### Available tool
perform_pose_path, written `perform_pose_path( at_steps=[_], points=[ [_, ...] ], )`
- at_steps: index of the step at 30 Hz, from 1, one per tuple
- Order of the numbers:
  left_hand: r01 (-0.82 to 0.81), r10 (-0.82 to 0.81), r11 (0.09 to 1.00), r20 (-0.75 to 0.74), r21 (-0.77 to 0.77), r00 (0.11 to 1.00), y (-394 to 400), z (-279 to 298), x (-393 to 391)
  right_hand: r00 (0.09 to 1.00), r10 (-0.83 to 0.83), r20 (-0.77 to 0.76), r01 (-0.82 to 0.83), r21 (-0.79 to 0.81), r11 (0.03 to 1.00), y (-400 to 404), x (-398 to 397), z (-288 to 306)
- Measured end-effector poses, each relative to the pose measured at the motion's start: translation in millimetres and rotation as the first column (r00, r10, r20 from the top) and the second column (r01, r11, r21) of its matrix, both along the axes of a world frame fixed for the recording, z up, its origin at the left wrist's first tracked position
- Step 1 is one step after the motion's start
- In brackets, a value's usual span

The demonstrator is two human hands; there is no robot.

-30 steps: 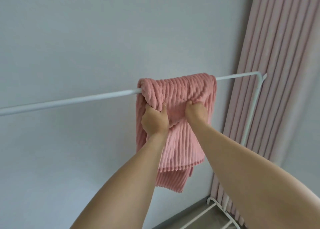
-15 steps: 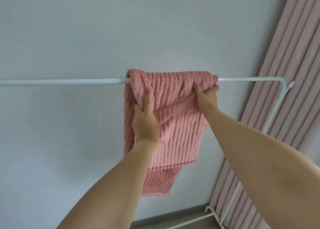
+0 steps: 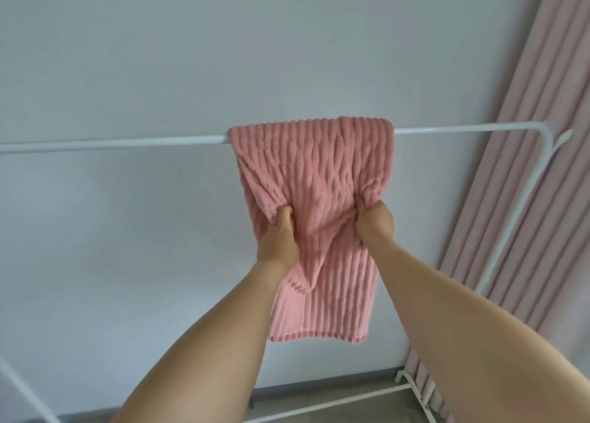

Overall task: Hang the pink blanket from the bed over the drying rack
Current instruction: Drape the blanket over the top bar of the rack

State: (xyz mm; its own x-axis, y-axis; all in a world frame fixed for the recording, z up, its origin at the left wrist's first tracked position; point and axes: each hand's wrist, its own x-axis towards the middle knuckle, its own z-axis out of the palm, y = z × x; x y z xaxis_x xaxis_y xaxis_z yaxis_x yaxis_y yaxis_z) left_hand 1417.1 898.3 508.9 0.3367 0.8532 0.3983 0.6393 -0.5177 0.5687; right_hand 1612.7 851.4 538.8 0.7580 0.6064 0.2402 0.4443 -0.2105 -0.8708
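The pink ribbed blanket (image 3: 314, 167) hangs folded over the white top bar of the drying rack (image 3: 127, 142), right of the bar's middle. Its front layer reaches down to a straight hem well below my hands. My left hand (image 3: 278, 240) grips a bunch of the fabric at the blanket's left edge. At the right edge, my right hand (image 3: 373, 219) pinches another bunch, at about the same height. The cloth is puckered between both grips.
A plain white wall stands behind the rack. Pink pleated curtains (image 3: 526, 167) hang on the right, beside the rack's right upright (image 3: 510, 218). The rack's white base bar (image 3: 335, 403) lies on the grey floor below. Another white tube (image 3: 22, 390) slants at the lower left.
Both hands have dropped from near the bar to lower on the blanket and now clutch bunched fabric. The front layer hangs lower and covers the back layer. The view has shifted.
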Motion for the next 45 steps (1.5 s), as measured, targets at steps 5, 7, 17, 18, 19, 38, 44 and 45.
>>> perform_pose_path(
  at_steps=[5, 7, 17, 18, 19, 38, 44, 45],
  points=[
    [-0.234, 0.225, 0.955, 0.069, 0.18, 0.972, 0, 8, -12, 0.989, 0.023, -0.146, -0.007, 0.111, 0.994, -14, 7, 12],
    [-0.376, 0.303, 0.867, 0.252, 0.328, 0.919, 1, 38, -10, 0.985, -0.014, -0.174, 0.058, 0.251, 0.966, -13, 11, 43],
    [-0.357, 0.423, 0.808, -0.039, 0.468, 0.905, 30, 172, 5, 0.996, -0.052, -0.075, 0.058, 0.083, 0.995, 25, 40, 141],
    [-0.371, 0.45, 0.828, -0.104, 0.42, 0.887, 35, 175, 4, 0.999, -0.003, -0.042, 0.005, 0.058, 0.998, 28, 41, 140],
    [-0.385, 0.468, 0.839, -0.148, 0.385, 0.871, 38, 176, 3, 1.0, 0.019, 0.001, -0.019, 0.054, 0.998, 32, 42, 141],
    [-0.437, 0.38, 0.728, 0.22, 0.528, 0.898, 61, 157, 59, 0.905, -0.409, 0.12, 0.394, 0.13, 0.91, 9, 126, 132],
    [-0.55, 0.24, 0.806, 0.727, 0.22, 0.643, 38, 126, 67, 0.968, -0.246, 0.05, 0.242, 0.087, 0.966, 24, 100, 100],
    [-0.53, 0.22, 0.839, 0.812, 0.125, 0.54, 35, 129, 67, 0.965, -0.256, 0.066, 0.248, 0.103, 0.963, 26, 94, 97]
  ],
)
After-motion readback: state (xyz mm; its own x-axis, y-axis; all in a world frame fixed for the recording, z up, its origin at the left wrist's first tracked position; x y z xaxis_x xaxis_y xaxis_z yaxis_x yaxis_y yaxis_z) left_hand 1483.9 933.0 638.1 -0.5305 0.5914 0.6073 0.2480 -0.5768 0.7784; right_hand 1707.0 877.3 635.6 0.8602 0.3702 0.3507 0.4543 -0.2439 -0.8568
